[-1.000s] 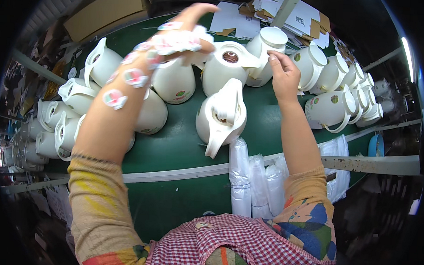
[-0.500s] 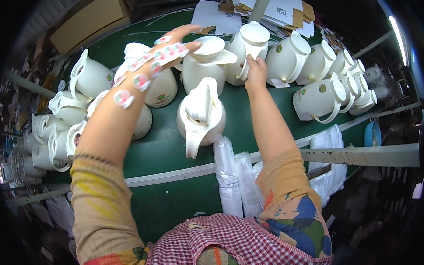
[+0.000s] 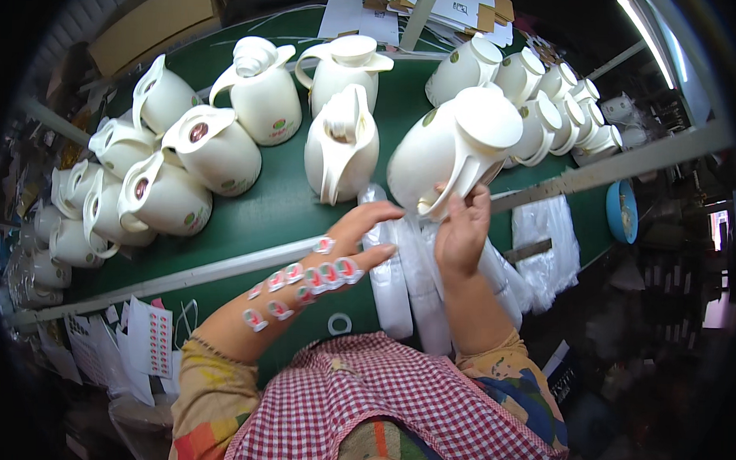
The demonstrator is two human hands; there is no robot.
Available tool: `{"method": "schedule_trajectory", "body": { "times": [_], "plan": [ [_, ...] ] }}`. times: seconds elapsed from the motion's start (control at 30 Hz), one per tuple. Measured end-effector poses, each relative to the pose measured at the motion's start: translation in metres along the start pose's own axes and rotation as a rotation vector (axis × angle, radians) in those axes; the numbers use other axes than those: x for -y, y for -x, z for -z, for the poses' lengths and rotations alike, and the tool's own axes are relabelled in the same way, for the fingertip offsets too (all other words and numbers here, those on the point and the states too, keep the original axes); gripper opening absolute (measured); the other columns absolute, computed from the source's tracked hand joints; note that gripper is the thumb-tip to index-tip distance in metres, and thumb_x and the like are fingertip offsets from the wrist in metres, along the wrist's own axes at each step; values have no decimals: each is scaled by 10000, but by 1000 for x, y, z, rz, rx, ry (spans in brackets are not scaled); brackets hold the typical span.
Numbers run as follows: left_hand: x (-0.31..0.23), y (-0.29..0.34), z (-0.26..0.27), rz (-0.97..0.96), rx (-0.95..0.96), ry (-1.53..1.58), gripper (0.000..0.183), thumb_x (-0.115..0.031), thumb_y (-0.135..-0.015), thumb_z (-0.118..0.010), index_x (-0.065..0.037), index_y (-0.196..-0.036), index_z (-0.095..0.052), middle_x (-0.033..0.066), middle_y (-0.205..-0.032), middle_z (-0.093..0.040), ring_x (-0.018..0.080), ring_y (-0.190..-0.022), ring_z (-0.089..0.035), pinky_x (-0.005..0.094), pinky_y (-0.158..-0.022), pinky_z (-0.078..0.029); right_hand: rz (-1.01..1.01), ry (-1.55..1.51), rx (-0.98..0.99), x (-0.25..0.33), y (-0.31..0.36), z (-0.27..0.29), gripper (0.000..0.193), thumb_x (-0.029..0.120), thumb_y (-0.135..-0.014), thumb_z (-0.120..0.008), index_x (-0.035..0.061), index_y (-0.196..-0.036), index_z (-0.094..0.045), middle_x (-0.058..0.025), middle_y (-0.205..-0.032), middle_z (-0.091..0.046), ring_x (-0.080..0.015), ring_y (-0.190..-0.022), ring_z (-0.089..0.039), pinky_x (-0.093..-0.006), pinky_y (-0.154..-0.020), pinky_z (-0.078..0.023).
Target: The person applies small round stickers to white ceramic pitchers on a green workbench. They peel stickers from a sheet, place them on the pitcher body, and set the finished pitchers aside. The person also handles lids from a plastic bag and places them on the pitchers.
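A white vacuum jug (image 3: 423, 155) with a round lid is tilted in front of me. My right hand (image 3: 463, 233) grips it by the handle, fingers closed. My left hand (image 3: 356, 234) is open and holds nothing. Its fingers and thumb stretch apart over rolled clear plastic bags (image 3: 390, 283) at the table edge; whether they touch the bags I cannot tell. Small red-and-green stickers (image 3: 327, 275) cover the back of this hand and the forearm. Just beyond the left hand stands another white jug (image 3: 342, 160) with its lid part raised.
Several white jugs (image 3: 225, 156) crowd the left of the green table (image 3: 280, 203); more (image 3: 542, 126) line the far right. A metal post (image 3: 613, 161) crosses at right, near a blue basin (image 3: 621, 210). Sticker sheets (image 3: 149, 336) hang at lower left. Flattened cartons (image 3: 465, 10) lie at the back.
My right hand has brought a jug from the back row toward me and tilted it. My left hand has come back from a jug at the back to the plastic bags.
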State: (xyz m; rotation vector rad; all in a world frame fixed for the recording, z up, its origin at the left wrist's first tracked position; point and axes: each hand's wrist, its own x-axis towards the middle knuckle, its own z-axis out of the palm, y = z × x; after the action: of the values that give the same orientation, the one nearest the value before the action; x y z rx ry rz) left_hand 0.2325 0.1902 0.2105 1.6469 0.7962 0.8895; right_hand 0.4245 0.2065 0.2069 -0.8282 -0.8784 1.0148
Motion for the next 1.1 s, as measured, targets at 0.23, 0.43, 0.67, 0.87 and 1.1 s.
{"method": "schedule_trajectory", "body": {
  "times": [0.23,0.43,0.67,0.87,1.1],
  "plan": [
    [12,66,-56,168,-132,591,326,-235,-956,-530,0,-1183,-534,31,-1016,-590,117,-948,-550,254,-837,-451,-324,-316,43,-1,125,-32,215,1,-924,-513,39,-1133,-475,-121,-1130,-600,-166,-1013,-593,-292,-881,-497],
    [20,147,-43,215,-230,607,249,-235,-980,-475,-3,-989,-564,-4,-689,-512,79,-579,-479,213,-539,-401,-625,-45,456,22,170,-24,397,29,-929,-513,12,-1317,-428,-130,-1307,-519,-183,-1166,-516,-302,-1004,-399],
    [23,203,-24,306,-181,478,296,-310,-947,-526,-23,-882,-561,-12,-616,-485,60,-500,-423,215,-448,-321,595,957,764,105,116,-13,364,285,-808,-710,-19,-998,-652,-182,-994,-658,-333,-883,-629,-388,-793,-492],
    [19,208,-16,301,-139,420,309,-319,-944,-528,-28,-851,-575,-26,-599,-470,52,-500,-414,214,-444,-317,6,1116,1074,42,104,-15,810,426,-663,-755,99,-1347,-471,-203,-1381,-391,-339,-1220,-432,-415,-1009,-364],
    [26,209,-12,286,-154,342,308,-316,-937,-533,-31,-829,-584,-23,-601,-476,53,-501,-424,210,-442,-345,248,1042,1062,13,112,-4,754,382,-624,-729,126,-1305,-534,-192,-1238,-444,-363,-1132,-456,-425,-985,-384]
  ]
}}
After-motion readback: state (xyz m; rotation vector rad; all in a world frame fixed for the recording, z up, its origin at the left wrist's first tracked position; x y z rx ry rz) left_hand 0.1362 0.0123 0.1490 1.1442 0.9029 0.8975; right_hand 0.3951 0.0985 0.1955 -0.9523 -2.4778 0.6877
